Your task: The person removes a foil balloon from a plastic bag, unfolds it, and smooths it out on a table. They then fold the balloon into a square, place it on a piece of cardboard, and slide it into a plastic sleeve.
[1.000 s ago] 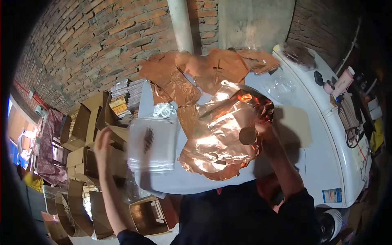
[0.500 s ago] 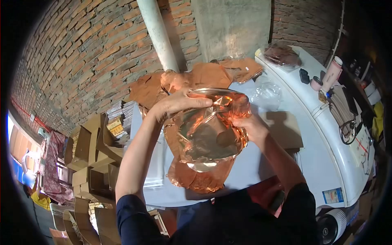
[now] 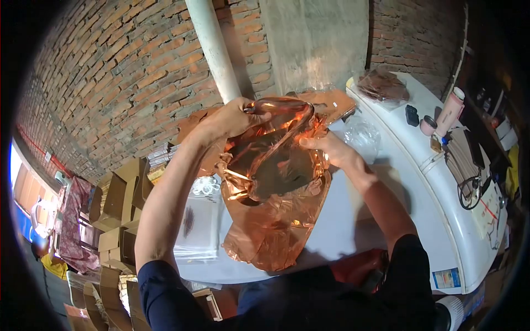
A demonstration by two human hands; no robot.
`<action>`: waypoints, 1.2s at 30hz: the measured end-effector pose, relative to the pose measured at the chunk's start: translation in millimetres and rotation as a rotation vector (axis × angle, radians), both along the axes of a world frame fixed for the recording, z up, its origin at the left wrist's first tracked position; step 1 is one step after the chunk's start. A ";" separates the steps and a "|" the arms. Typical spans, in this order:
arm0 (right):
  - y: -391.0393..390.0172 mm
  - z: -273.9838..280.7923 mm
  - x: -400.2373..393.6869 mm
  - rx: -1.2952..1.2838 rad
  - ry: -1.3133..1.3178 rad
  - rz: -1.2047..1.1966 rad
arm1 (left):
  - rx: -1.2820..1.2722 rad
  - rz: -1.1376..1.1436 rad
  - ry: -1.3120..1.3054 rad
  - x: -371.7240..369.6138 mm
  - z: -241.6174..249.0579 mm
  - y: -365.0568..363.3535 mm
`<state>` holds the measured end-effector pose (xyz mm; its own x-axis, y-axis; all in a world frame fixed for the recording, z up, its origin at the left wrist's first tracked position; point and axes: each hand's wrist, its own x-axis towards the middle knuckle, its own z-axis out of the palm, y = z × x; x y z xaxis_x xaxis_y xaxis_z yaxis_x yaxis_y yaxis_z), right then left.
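Note:
Crumpled, shiny copper-coloured foil (image 3: 276, 168) is held up over the table between both my hands. My left hand (image 3: 236, 117) pinches its upper left edge, thumb on top and fingers behind. On the right side my right hand (image 3: 334, 149) grips it, thumb lying over the front and the other fingers partly hidden. Beneath hangs or lies a flatter piece of the same foil (image 3: 265, 243), reaching toward the table's front edge. More flat copper foil pieces (image 3: 331, 103) lie behind, by the wall.
Clear plastic bags (image 3: 200, 226) lie left of the foil, and a crumpled clear bag (image 3: 361, 135) sits to the right. A cardboard piece (image 3: 381, 185) rests on the white table (image 3: 331, 243). Open cardboard boxes (image 3: 117, 193) stand left. A pink bottle (image 3: 450, 113) stands on a white surface at right.
Both hands have moved up and slightly left with the foil, which has tilted and folded differently. More of the lower foil piece and the clear bags at left now shows.

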<state>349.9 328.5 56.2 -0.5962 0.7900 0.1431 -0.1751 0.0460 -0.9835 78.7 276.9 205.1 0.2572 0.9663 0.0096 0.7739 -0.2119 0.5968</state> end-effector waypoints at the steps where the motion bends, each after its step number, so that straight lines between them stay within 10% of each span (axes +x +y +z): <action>1: 3.5 3.3 -2.6 -0.001 0.050 0.016 | 0.047 0.046 0.100 2.4 7.3 -0.5; 17: 25.3 8.4 -19.4 -0.111 0.419 0.080 | 0.427 -0.053 0.274 1.4 60.2 -5.4; 36: 7.7 28.1 14.6 0.202 0.010 -0.123 | 0.592 -0.084 0.547 -18.6 63.1 16.5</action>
